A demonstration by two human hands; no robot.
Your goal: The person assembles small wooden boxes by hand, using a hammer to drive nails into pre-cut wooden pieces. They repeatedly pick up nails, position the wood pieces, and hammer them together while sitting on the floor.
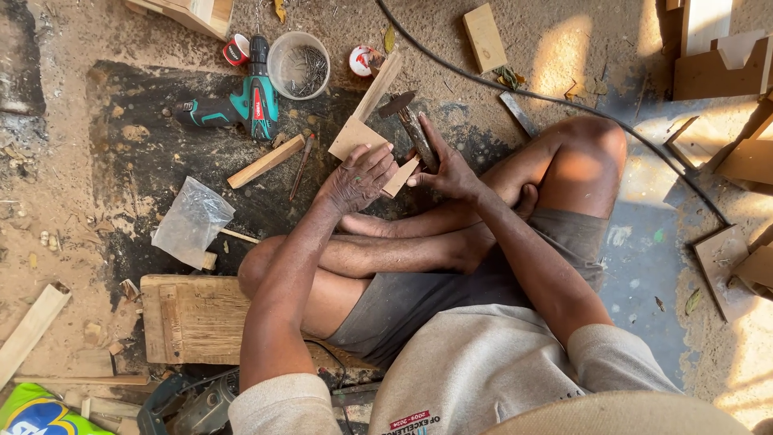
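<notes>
I sit cross-legged on a dusty floor. My left hand (360,176) rests on a small flat piece of wood (355,137), holding it on the ground in front of my legs. My right hand (445,170) grips the handle of a dark, worn hammer (412,122), its head raised just beyond the wood. A long thin wooden strip (378,84) lies angled behind the piece, touching it.
A teal cordless drill (245,103), a clear tub of nails (299,64), two small round tins, a wooden stick (266,161), a plastic bag (192,221) and a thick board (193,318) lie to my left. A black cable (564,101) and wood offcuts lie to the right.
</notes>
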